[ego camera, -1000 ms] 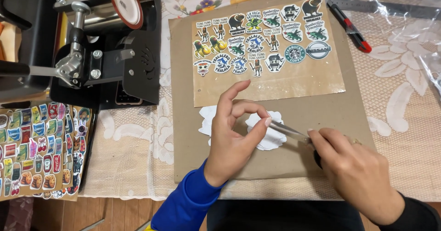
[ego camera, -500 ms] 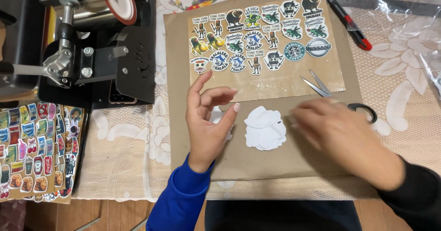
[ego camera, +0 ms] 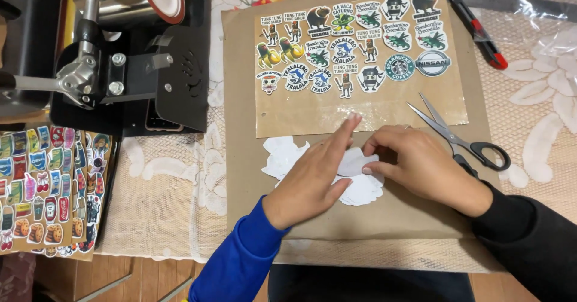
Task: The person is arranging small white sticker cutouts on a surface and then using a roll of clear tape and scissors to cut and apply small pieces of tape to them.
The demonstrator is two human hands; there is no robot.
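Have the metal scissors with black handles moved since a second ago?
Yes. The metal scissors with black handles left the right hand and now lie on the brown cardboard sheet, just right of that hand, below the sticker sheet.

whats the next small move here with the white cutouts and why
Probably lift the one white cutout pinched by the right hand free of the pile of white cutouts. The left hand lies flat on that pile, pinning it to the brown cardboard, and the scissors lie set down beside the right hand, so cutting looks paused.
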